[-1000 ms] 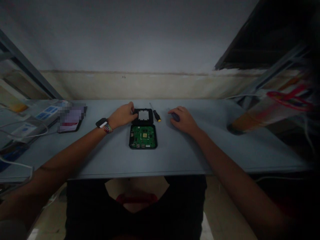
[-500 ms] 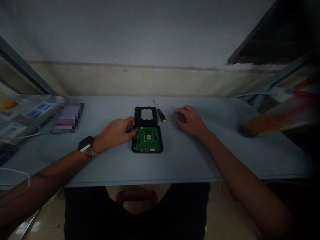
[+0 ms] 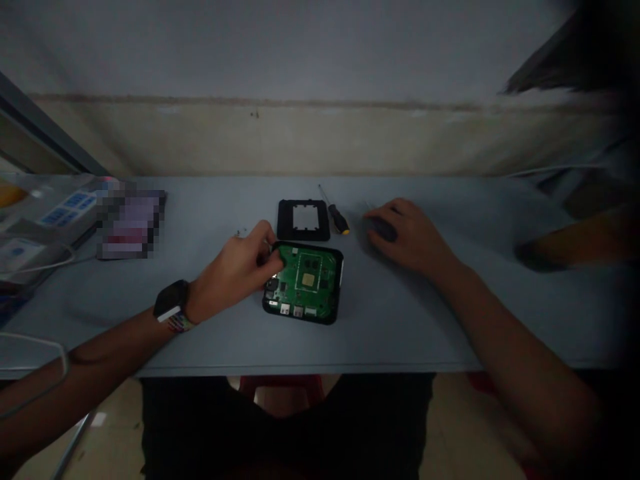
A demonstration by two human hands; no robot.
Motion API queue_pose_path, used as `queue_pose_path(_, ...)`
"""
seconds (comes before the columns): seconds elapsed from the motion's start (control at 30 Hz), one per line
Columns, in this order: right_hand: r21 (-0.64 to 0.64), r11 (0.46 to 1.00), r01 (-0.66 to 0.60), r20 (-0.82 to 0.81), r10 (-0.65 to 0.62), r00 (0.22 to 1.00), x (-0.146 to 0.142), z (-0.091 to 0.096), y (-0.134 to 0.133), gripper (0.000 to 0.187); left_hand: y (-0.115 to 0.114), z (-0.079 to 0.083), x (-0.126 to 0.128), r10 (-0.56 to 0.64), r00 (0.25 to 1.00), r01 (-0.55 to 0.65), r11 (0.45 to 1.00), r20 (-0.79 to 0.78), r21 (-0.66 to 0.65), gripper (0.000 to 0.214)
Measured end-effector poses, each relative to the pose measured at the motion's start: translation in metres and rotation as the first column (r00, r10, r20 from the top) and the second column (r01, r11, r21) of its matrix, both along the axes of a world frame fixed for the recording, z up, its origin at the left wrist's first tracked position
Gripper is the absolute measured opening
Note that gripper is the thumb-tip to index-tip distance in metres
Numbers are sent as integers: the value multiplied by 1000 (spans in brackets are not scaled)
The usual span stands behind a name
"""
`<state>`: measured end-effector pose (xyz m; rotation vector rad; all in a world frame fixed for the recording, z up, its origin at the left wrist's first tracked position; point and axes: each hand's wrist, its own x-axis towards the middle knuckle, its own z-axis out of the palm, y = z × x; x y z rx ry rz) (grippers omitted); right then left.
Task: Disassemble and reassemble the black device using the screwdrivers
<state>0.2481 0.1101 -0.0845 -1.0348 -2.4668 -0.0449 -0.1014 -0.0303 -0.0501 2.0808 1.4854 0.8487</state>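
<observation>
My left hand (image 3: 253, 260) pinches the left edge of a black device case (image 3: 301, 319) with a green circuit board (image 3: 327, 283) inside. The case looks raised off the table and a little tilted, its board facing up. My right hand (image 3: 413, 237) rests on the table to the right, fingers curled round a dark rounded thing (image 3: 383, 229) whose kind I cannot make out. Behind the case lies its flat black cover (image 3: 286, 220) with a pale rectangle in the middle. A screwdriver (image 3: 339, 219) with a black and yellow handle lies beside that cover.
A phone (image 3: 131, 223) with a blurred screen lies at the left. Farther left are plastic-wrapped packs (image 3: 67, 210) and a white cable (image 3: 60, 353). A few tiny bits (image 3: 241, 233) lie behind my left hand. An orange-brown blurred thing (image 3: 575, 240) is at the right.
My left hand has lifted the case with the board and tilted it, so that it stands apart from the cover. My right hand stays curled; the head view has shifted.
</observation>
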Motion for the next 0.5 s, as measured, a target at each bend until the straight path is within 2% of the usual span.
queue_pose_path(0.13, 77, 997, 0, -126, 9, 992, -7, 4, -8, 26, -5, -8, 2, 31, 998, -37, 994, 58, 104, 17)
queue_pose_path(0.23, 172, 984, -39, -227, 78, 971, -20, 11, -23, 16, -8, -13, 3, 36, 997, -49, 977, 66, 206, 19)
queue_pose_path(0.3, 200, 970, -138, -253, 187, 949, -30, 15, -37, 14, -9, -14, 4, 37, 997, -53, 963, 66, 265, 20)
queue_pose_path(0.4, 163, 926, -341, -262, 374, 890, -44, 20, -59, 27, -9, -14, 4, 34, 997, -53, 944, 66, 324, 19)
queue_pose_path(0.5, 109, 896, -431, -303, 443, 844, -53, 22, -72, 39, -9, -13, 5, 26, 998, -45, 934, 57, 354, 19)
